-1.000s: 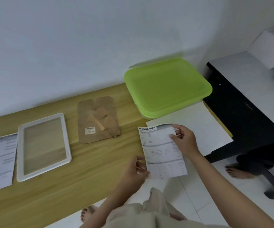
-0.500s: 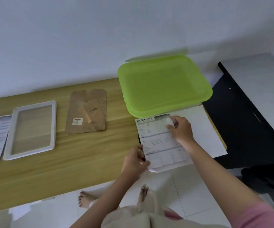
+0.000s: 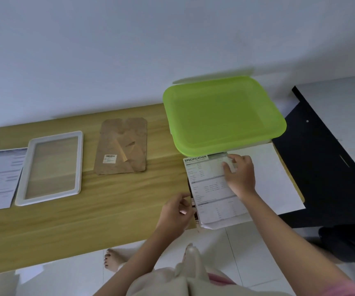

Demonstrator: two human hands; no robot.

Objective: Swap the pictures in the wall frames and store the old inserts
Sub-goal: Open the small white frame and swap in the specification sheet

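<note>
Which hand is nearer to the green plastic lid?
Right. The right hand rests on the specification sheet just below the green plastic lid; the left hand is lower, at the sheet's left edge.

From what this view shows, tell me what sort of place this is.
Probably a room at home, or a small office, though I can't be sure: a wooden desk against a plain white wall, a tiled floor with the person's bare foot on it, and a lidded green plastic box.
</note>
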